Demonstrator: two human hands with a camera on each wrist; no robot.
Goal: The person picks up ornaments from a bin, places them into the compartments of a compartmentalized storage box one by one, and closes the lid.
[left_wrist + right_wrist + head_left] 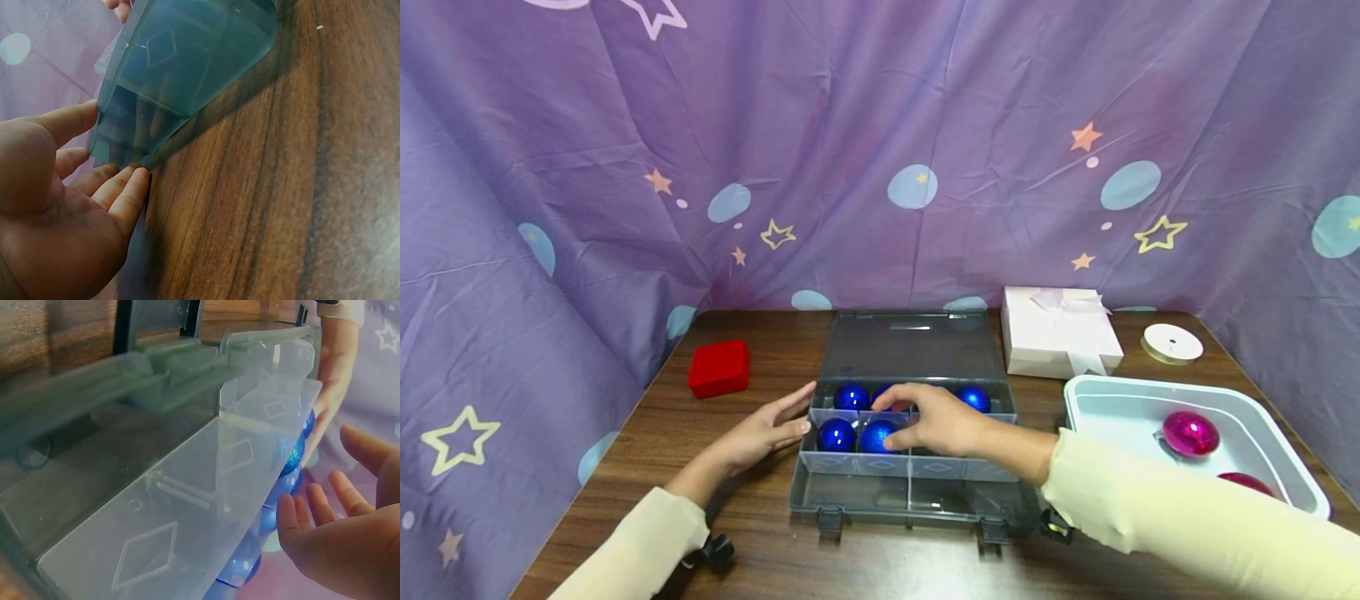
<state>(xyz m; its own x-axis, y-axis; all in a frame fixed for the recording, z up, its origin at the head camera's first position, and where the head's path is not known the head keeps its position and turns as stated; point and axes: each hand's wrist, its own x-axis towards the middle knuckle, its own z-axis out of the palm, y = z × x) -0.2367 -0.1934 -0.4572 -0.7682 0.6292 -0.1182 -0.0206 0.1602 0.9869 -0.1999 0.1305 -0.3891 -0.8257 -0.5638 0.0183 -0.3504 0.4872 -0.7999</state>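
A grey see-through plastic case lies with its lid folded back. Inside it is a clear divided tray with several blue baubles, including a shiny one at the front left and a glittery one beside it. My right hand hovers over the tray with fingers spread near the glittery bauble; the right wrist view shows nothing in its grasp. My left hand touches the case's left side with its fingertips, fingers extended. Part of the tray's right half is hidden by the right hand.
A pale blue tub with a pink bauble and another pink one stands at right. Behind are a white gift box and a ribbon spool. A red box sits at back left.
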